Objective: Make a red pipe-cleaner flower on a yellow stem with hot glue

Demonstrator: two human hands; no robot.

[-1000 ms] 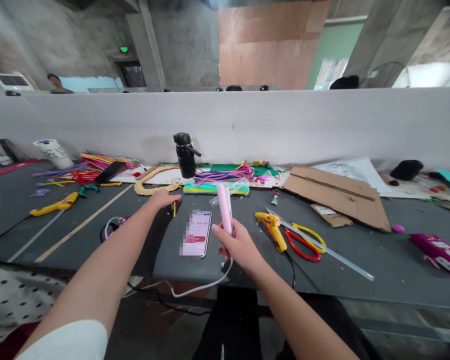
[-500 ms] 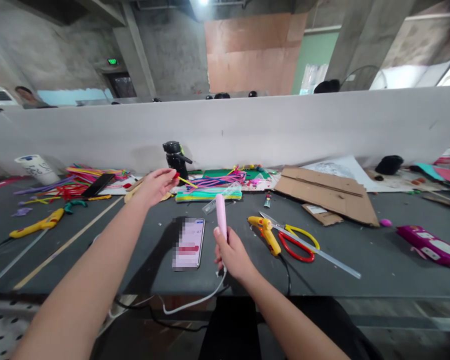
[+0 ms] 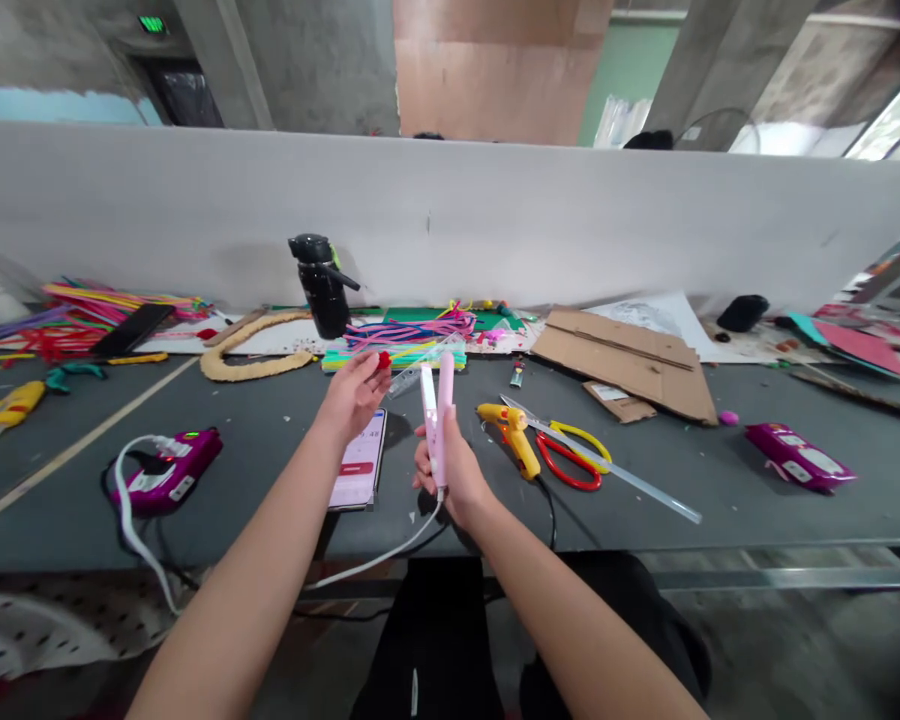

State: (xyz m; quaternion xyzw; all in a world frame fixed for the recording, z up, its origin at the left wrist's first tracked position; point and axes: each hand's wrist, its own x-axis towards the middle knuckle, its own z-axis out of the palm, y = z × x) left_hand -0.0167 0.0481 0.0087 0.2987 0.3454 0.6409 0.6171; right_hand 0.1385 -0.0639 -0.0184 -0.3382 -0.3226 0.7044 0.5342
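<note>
My left hand [image 3: 354,395] pinches a small red fuzzy piece [image 3: 384,360] between thumb and fingertips. A yellow strand shows beside it; whether it belongs to the piece I cannot tell. My right hand [image 3: 461,465] is wrapped round a pink mini hair straightener [image 3: 442,430], held upright with its two arms spread apart at the top. A white cord runs down from its lower end. The red piece is to the left of the straightener's tips, not between them. Under my left wrist lies a phone [image 3: 358,470] with a lit screen, partly covered.
Right of my hands lie a yellow glue gun [image 3: 517,435], scissors [image 3: 577,460] and a clear glue stick [image 3: 656,495]. Behind are pipe cleaners [image 3: 412,330], a black bottle [image 3: 321,290], cardboard [image 3: 622,360] and a tan curved form [image 3: 221,360]. Purple power strips [image 3: 176,470] lie at both sides.
My left hand has come right and nearer to the straightener with the red piece. The straightener's arms, together before, are now apart. The view has tilted down.
</note>
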